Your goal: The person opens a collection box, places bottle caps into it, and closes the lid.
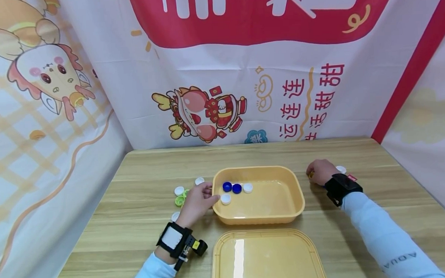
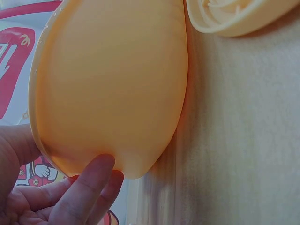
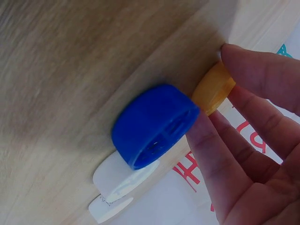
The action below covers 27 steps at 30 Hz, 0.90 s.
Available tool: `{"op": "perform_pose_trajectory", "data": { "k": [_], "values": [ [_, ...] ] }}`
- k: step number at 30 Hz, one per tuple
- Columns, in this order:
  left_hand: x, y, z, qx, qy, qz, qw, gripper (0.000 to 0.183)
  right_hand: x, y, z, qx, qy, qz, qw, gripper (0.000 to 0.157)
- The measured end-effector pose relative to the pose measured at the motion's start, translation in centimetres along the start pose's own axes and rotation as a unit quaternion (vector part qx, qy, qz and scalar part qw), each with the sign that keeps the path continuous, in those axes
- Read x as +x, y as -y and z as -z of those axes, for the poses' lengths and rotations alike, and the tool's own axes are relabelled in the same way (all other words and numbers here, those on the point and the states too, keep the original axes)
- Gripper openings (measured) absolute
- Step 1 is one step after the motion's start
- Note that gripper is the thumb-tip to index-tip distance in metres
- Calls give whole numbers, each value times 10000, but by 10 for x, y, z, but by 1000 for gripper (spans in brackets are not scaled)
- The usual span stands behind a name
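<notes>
My left hand (image 1: 198,201) grips the left end of a yellow plastic box (image 1: 263,217). In the left wrist view its thumb lies at the rim and its fingers (image 2: 86,192) touch the outer wall. Inside the box lie two blue bottle caps and two white ones, one white cap (image 1: 225,199) close to my thumb. Right of the box my right hand (image 1: 321,172) pinches an orange-yellow bottle cap (image 3: 213,89) between thumb and fingers, low at the tabletop. Beside it in the right wrist view sit a blue bottle cap (image 3: 152,124) and two white caps (image 3: 110,176).
A yellow lid (image 1: 266,259) lies flat in front of the box. Left of the box, around my left hand, are several white caps (image 1: 179,191) and green caps (image 1: 179,201). A printed cloth (image 1: 204,65) hangs behind the wooden table (image 1: 100,244).
</notes>
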State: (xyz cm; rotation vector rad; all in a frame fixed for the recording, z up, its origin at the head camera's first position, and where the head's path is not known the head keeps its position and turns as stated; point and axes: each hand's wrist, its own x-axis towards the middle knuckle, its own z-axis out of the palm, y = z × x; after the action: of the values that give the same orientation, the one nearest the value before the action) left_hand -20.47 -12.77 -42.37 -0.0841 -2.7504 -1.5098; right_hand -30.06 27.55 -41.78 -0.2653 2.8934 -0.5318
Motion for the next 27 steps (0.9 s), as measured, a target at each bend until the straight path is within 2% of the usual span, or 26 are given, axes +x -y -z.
{"op": "perform_pose_trajectory", "data": {
  "k": [10, 17, 27],
  "values": [
    [-1, -1, 0, 8, 12, -32, 10000, 43, -3, 3, 1, 4, -101, 59, 9999, 23],
    [-2, -1, 0, -37, 4, -55, 10000, 41, -9, 12, 13, -146, -446, 533, 9975, 29],
    [-4, -1, -1, -109, 7, -78, 9999, 41, -23, 50, 36, -147, -713, 674, 9951, 28]
  ]
}}
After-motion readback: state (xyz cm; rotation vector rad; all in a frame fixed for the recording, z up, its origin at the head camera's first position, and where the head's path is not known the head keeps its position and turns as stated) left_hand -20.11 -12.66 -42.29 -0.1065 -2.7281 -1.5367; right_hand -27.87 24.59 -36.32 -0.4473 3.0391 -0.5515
